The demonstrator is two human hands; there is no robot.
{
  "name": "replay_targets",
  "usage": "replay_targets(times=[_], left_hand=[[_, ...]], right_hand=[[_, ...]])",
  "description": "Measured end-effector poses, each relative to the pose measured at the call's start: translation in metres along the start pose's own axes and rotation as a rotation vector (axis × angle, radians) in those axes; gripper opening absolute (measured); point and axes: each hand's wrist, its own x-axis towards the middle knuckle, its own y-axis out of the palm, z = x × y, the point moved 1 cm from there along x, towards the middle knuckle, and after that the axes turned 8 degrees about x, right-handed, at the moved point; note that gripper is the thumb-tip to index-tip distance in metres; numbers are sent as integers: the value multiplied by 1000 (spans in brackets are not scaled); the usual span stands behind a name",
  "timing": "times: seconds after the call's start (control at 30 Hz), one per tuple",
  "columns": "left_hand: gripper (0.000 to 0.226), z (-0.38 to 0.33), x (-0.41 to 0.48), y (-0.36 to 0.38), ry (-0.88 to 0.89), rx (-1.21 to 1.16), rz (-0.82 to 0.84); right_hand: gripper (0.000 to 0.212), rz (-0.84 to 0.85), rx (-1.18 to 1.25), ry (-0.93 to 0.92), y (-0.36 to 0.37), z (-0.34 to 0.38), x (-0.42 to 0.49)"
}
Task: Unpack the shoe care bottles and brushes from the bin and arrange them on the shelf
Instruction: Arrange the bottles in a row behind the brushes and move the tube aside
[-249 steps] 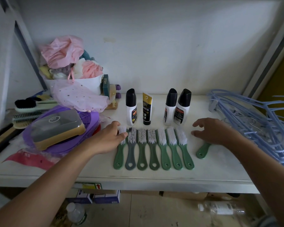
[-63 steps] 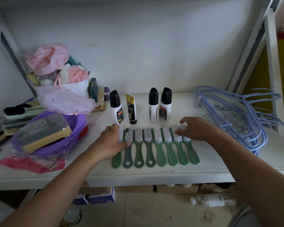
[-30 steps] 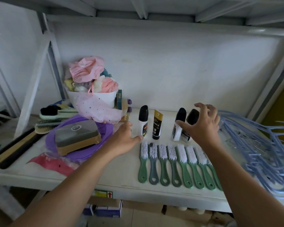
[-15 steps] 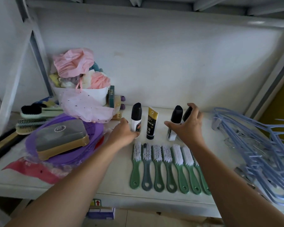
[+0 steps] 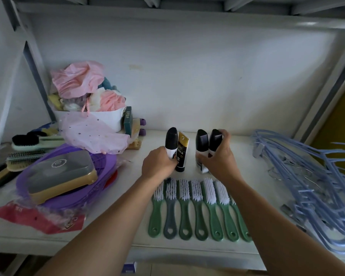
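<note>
Four polish containers stand upright on the shelf (image 5: 257, 188), just behind the brush row (image 5: 195, 206). L hand (image 5: 159, 164) grips the left bottle (image 5: 171, 140) low, tube (image 5: 182, 150) touching it; R hand (image 5: 219, 160) wraps the right pair (image 5: 202, 140). Prob. light, stiff plastic, smooth, tip-prone: hold bodies low, not caps.

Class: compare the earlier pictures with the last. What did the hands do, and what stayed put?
Both hands left the brushes and reached back. The left hand now grips the left bottle, brought close against the tube; the right hand grips the two right bottles. The hangers stayed.
</note>
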Motion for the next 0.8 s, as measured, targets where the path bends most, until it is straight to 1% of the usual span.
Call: replay_targets(times=[0.07, 0.17, 0.27, 0.4, 0.57, 0.7, 0.8], left_hand=[[18, -9, 1, 6, 25, 12, 2], [19, -21, 1, 14, 63, 26, 2], [21, -30, 4, 22, 86, 28, -6], [20, -40, 11, 32, 84, 22, -31], [10, -60, 16, 54, 108, -8, -54], [11, -67, 15, 57, 82, -12, -91], [15, -71, 18, 63, 79, -33, -80]], right_hand=[[70, 50, -18, 27, -2, -1, -1], [58, 72, -17, 68, -7, -4, 2], [56, 49, 19, 95, -16, -8, 8], [50, 26, 9, 95, -26, -15, 16], [44, 14, -15, 107, -40, -33, 30], [44, 16, 39, 120, -47, -37, 31], [46, 25, 70, 131, -52, -44, 35]])
